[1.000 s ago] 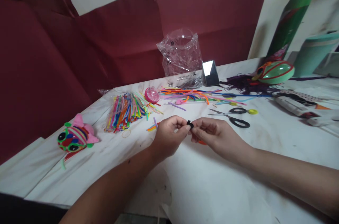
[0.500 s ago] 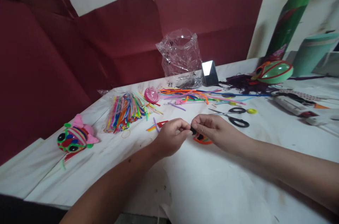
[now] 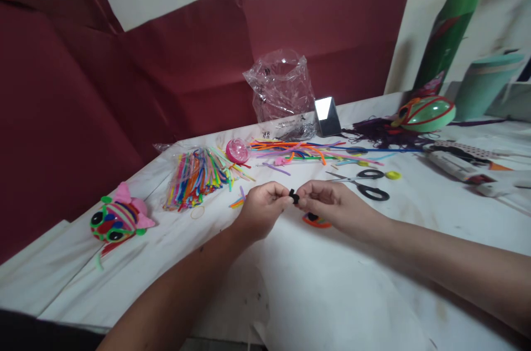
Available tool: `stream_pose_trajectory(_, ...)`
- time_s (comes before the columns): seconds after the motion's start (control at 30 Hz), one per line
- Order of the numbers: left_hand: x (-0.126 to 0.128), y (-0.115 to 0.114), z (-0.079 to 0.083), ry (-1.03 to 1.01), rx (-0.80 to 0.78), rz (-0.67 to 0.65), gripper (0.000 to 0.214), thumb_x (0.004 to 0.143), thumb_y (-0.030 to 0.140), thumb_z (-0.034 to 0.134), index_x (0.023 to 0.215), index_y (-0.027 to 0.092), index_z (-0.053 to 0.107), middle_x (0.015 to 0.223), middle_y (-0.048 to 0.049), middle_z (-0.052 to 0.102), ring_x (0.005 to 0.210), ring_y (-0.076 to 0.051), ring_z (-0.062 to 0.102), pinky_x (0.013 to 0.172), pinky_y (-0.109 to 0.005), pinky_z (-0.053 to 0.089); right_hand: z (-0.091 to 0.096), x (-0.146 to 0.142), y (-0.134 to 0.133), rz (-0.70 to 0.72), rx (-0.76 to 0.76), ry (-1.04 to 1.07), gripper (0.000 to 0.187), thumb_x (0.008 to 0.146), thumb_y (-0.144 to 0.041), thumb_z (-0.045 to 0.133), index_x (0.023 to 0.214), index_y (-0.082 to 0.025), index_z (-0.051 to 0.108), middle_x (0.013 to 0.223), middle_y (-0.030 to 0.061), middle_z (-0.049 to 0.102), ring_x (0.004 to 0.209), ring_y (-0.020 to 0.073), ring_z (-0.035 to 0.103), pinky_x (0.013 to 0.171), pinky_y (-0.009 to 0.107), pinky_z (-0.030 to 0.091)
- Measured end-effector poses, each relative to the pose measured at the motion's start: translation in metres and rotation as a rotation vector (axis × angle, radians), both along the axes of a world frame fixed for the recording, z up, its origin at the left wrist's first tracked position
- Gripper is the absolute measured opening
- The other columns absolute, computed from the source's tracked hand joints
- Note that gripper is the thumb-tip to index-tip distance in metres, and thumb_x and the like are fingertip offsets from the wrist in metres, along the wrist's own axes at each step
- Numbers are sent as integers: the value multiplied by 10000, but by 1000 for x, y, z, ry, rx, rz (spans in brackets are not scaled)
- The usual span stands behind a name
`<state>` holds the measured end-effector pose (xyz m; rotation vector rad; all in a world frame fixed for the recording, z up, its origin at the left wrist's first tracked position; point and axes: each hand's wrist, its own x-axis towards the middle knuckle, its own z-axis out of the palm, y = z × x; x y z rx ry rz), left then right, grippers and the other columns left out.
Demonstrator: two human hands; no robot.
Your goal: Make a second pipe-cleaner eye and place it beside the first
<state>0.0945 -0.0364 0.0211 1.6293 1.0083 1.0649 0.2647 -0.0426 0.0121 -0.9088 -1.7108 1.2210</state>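
Note:
Between my two hands is a small coiled piece of black pipe cleaner (image 3: 294, 196), pinched from both sides. My left hand (image 3: 265, 208) has thumb and forefinger closed on its left end. On the other side, my right hand (image 3: 326, 201) grips it with thumb and fingertips. Below the right hand lies an orange-edged piece (image 3: 316, 221) with black in it, partly covered by the fingers. Scissors (image 3: 360, 180) with black handles rest just behind the right hand, blades apart. Short coloured pipe cleaner pieces (image 3: 238, 202) lie behind the left hand.
A bag of pipe cleaners (image 3: 194, 178) and a fish-like pipe cleaner figure (image 3: 120, 217) are on the left. Behind lie loose pipe cleaners (image 3: 298, 149), a pink ball (image 3: 238, 150), a phone (image 3: 327, 117) and a plastic bag (image 3: 282, 91). Glue gun (image 3: 458, 167) and green figure (image 3: 431, 114) stand right.
The black piece has come into clearer view between my fingertips as my hands shifted slightly left. The orange-edged piece stays on the table.

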Motion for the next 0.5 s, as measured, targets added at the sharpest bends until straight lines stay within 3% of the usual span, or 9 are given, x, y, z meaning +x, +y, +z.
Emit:
stream_pose_trajectory(0.27, 1, -5, 2, 260, 252, 48, 63, 658, 201, 554, 640, 142, 545, 628, 11, 521, 617, -101, 460, 606, -226, 362, -3, -1, -6, -135, 354, -194, 160, 798, -301, 478, 710, -181, 540, 655, 2, 546, 595, 121, 476, 521, 247, 374)
stream_pose_trajectory(0.37, 5, -7, -1, 151, 140, 74, 88, 649, 224, 578, 654, 140, 551, 601, 20, 515, 576, -90, 447, 568, -219, 349, -5, -1, -9, -182, 407, -206, 153, 803, -289, 472, 701, -187, 524, 647, 0, 537, 591, 122, 475, 503, 241, 369)
stream_pose_trajectory(0.5, 10, -6, -10, -108, -90, 98, 151, 643, 270, 615, 684, 133, 566, 515, 43, 496, 501, -69, 419, 529, -209, 330, -9, -2, -7, -145, 271, -99, 213, 819, -367, 483, 701, -192, 509, 601, -23, 499, 545, 108, 457, 495, 243, 373)
